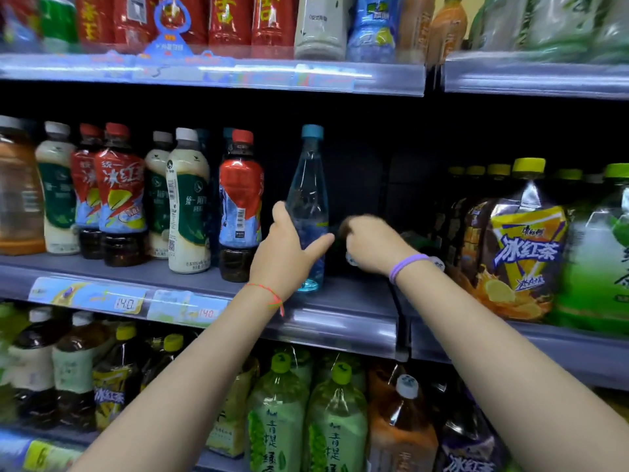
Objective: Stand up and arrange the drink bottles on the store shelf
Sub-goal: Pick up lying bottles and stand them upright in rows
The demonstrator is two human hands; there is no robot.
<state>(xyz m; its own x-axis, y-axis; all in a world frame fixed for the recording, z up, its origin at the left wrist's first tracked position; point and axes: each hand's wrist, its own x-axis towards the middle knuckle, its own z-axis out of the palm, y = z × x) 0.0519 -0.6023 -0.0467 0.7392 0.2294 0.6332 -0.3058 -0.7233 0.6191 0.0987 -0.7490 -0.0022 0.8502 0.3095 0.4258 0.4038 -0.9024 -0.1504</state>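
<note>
one head-worn wide-angle view only, facing straight into the middle shelf (340, 311) from close range, near enough for both forearms to reach in from the bottom edge. tilted slightly down, catching the upper shelf (211, 74) along the top and the lower bottle rows beneath. edges bowed, blurred.

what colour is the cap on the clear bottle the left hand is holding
Teal blue. The cap tops the clear bottle gripped by the left hand, seen in the head view.
</note>
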